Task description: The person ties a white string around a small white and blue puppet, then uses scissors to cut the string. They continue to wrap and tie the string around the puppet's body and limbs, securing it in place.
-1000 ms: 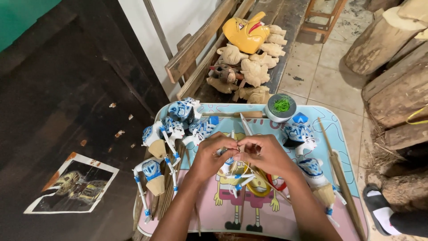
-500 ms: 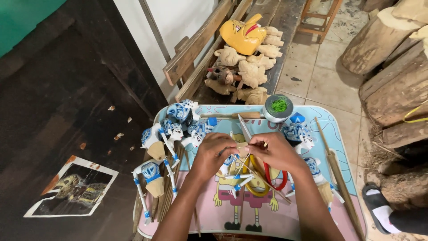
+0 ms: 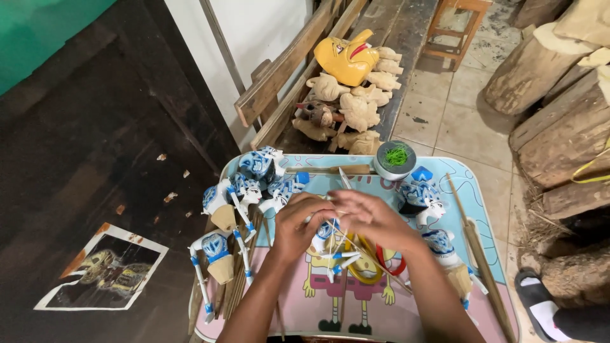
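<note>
My left hand and my right hand meet over the middle of a small cartoon-printed table. Both grip one small blue-and-white painted puppet with thin sticks hanging below it. Its head is hidden between my fingers. Scissors with yellow and red handles lie under my right hand. More blue-and-white puppets lie to the left and to the right of my hands.
A round tin with green thread and a wooden-handled knife sit at the table's far edge. Unpainted carved figures and a yellow mask lie on a bench beyond. Logs stack at right; a printed picture lies on the dark floor.
My hands have stayed together on the puppet, shifting slightly; the right hand now covers more of it. The view has tilted a little.
</note>
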